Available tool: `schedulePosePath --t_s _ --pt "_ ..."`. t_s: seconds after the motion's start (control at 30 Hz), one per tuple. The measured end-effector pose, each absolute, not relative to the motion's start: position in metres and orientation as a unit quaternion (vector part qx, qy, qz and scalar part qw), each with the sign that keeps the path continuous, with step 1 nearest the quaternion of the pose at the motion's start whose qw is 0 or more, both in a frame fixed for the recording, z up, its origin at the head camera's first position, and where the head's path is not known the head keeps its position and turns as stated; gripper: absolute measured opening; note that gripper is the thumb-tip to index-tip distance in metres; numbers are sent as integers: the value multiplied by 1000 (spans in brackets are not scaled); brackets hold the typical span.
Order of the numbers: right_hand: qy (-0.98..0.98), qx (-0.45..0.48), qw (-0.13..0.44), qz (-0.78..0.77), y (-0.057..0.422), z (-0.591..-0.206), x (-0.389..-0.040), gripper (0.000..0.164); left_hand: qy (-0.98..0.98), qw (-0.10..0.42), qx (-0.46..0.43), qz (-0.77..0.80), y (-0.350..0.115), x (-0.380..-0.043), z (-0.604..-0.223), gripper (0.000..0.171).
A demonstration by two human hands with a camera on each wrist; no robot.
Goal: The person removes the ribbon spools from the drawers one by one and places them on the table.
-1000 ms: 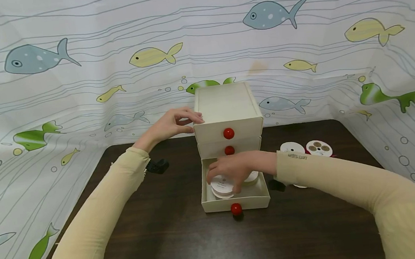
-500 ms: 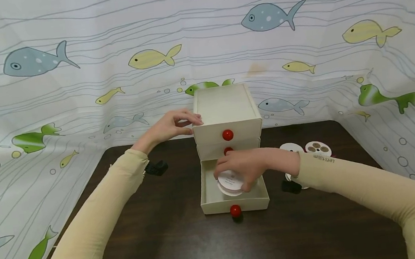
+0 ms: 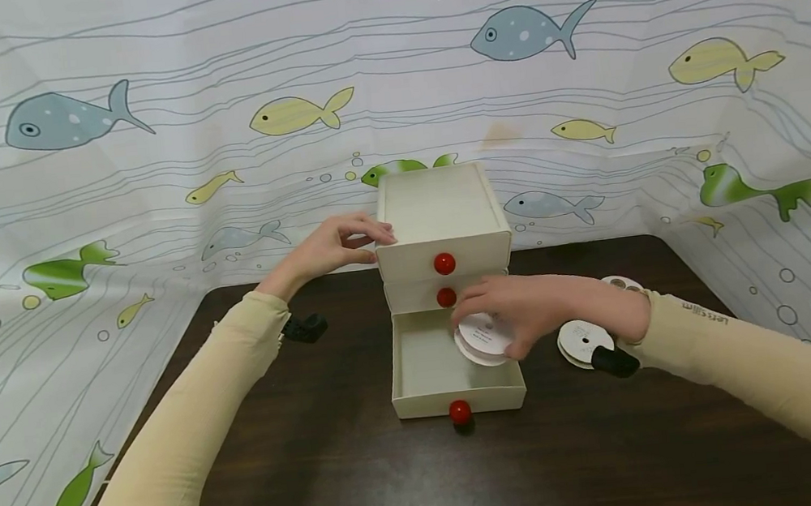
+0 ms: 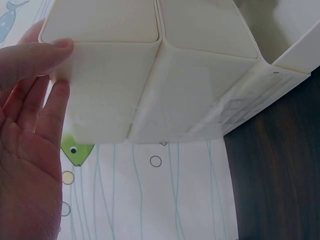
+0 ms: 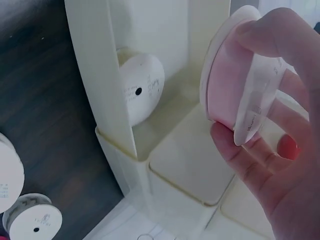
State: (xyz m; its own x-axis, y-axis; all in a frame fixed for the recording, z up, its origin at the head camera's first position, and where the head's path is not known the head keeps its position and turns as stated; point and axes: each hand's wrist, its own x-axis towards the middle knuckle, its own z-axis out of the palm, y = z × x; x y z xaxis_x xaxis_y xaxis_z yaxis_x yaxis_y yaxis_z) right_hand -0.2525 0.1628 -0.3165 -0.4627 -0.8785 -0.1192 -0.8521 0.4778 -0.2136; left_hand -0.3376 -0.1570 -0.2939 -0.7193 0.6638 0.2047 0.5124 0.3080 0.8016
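Note:
My right hand (image 3: 528, 306) grips a spool of pink ribbon (image 5: 230, 75) with white paper flanges, thumb on one flange and fingers on the other. It is just above the right side of the pulled-out bottom drawer (image 3: 420, 405). Another white spool (image 5: 142, 87) lies in that drawer, as the right wrist view shows; the hand covers it in the head view. My left hand (image 3: 338, 243) rests on the upper left edge of the cream drawer cabinet (image 3: 440, 201), its thumb and index fingertip touching the corner in the left wrist view (image 4: 30, 95).
Several ribbon spools (image 3: 585, 340) lie on the dark table (image 3: 308, 458) right of the cabinet, partly behind my right arm. Red round knobs (image 3: 445, 264) stick out from the drawer fronts. A fish-patterned curtain (image 3: 220, 157) hangs close behind and beside the table.
My right hand has closed round the pink ribbon spool and carried it from the drawer's left side to its right, lifting it. The left hand stays on the cabinet.

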Motion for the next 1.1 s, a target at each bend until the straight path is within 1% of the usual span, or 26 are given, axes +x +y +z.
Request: schedulePosePath --t_s 0.1,0.4,0.87,1.1 --pt "858 -501 95 -68 171 -315 -252 66 804 82 367 461 -157 -337 -293 27" --pt "875 -462 101 -105 198 -310 -251 66 806 82 368 456 -158 -337 -293 27" --pt "908 -401 68 -102 236 -304 -249 72 806 82 365 459 -157 -338 -295 27" --pt "916 -383 39 -114 255 -305 -250 67 809 79 366 453 -158 -339 -295 27"
